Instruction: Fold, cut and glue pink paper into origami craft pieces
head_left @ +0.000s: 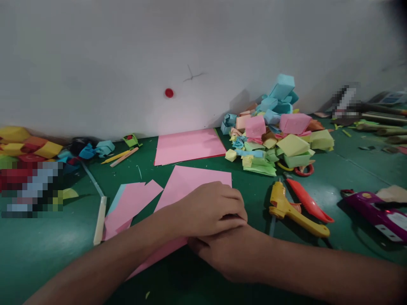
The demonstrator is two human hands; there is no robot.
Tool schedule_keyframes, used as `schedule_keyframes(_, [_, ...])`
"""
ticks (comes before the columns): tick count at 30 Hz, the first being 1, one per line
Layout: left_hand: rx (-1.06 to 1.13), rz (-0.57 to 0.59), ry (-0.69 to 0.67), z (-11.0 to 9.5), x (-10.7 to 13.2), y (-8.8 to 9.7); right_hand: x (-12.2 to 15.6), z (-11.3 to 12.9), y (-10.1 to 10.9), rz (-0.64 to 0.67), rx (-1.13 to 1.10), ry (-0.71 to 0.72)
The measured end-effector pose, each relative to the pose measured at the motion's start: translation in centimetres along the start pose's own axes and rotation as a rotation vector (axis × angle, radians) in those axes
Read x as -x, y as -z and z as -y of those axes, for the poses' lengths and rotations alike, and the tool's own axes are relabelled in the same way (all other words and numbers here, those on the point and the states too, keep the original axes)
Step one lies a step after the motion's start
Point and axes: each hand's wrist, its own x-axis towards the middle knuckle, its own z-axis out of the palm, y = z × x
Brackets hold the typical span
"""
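A sheet of pink paper (187,186) lies on the green table, its right part covered by my hands. My left hand (210,209) rests over the paper, fingers bent and close together, lapping across my right hand. Below it, my right hand (230,254) is closed, its thumb tucked near the sheet's lower edge. Most of the right fingers are hidden under the left hand, and whatever lies between the fingers of either hand is out of sight. Cut pink and light-blue paper pieces (132,203) lie left of the sheet.
More pink sheets (190,146) lie by the wall. Folded paper blocks (270,135) are heaped behind a yellow glue gun (294,214), a red-orange cutter (308,199) and a purple device (377,212). A cream-handled blade (101,220), pencils (119,156) and paper shapes (32,144) lie left.
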Motion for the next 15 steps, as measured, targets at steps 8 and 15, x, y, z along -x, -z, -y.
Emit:
schedule_keyframes(8, [-0.021,-0.111,0.078,-0.1,-0.2,0.4,-0.3,-0.2,0.7,-0.071,0.056,0.054])
schedule_keyframes(15, [-0.176,-0.272,0.399,1.5,3.4,3.4,0.1,-0.5,1.2,-0.095,0.069,0.095])
